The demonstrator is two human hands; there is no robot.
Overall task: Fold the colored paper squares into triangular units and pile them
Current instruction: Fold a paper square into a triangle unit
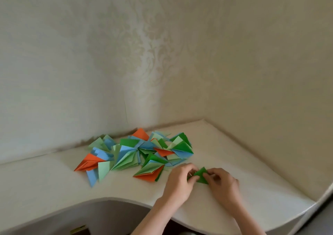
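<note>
Evidently both hands pinch the dark green folded paper triangle (201, 176) against the white table (252, 162), left hand (180, 180) steadying and right hand (222, 184) creasing, beside the scattered pile of coloured triangular paper units (137, 153).

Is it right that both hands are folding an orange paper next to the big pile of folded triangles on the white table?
Not quite: the paper is dark green, not orange. The head view shows the left hand and the right hand both pinching a green paper, next to the pile of folded triangles on the white table. Orange pieces lie only in the pile.
</note>
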